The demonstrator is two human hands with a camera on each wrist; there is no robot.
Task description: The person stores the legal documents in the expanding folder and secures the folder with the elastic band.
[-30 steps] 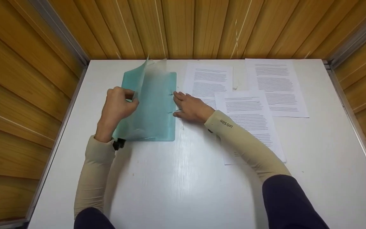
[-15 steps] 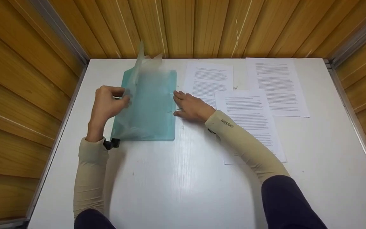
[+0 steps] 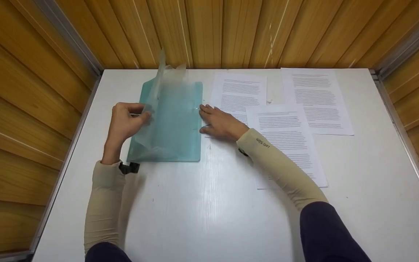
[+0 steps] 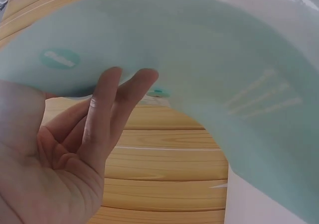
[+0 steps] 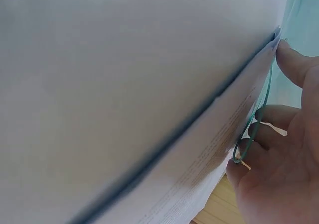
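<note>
A translucent green plastic folder (image 3: 176, 145) lies on the white table, its thin cover sheet (image 3: 155, 91) raised and curling up at the far end. At the cover's left edge my left hand (image 3: 127, 118) pinches the sheet between thumb and fingers. In the left wrist view the bent cover (image 4: 199, 50) arches over the left hand (image 4: 75, 154). My right hand (image 3: 222, 122) rests with fingers extended against the folder's right edge. A thin green loop (image 5: 261, 117) passes by the right hand's (image 5: 279, 159) fingers in the right wrist view.
Printed sheets lie right of the folder: one (image 3: 244, 85) beside the right hand, another (image 3: 286, 142) under the right forearm, and a third (image 3: 318, 98) at the back right. Wooden-slat walls (image 3: 231, 32) stand behind and beside the white table (image 3: 180, 211).
My left hand has moved left, drawing the cover sheet farther over from the folder, then shifted slightly back. The right hand has stayed at the folder's right edge.
</note>
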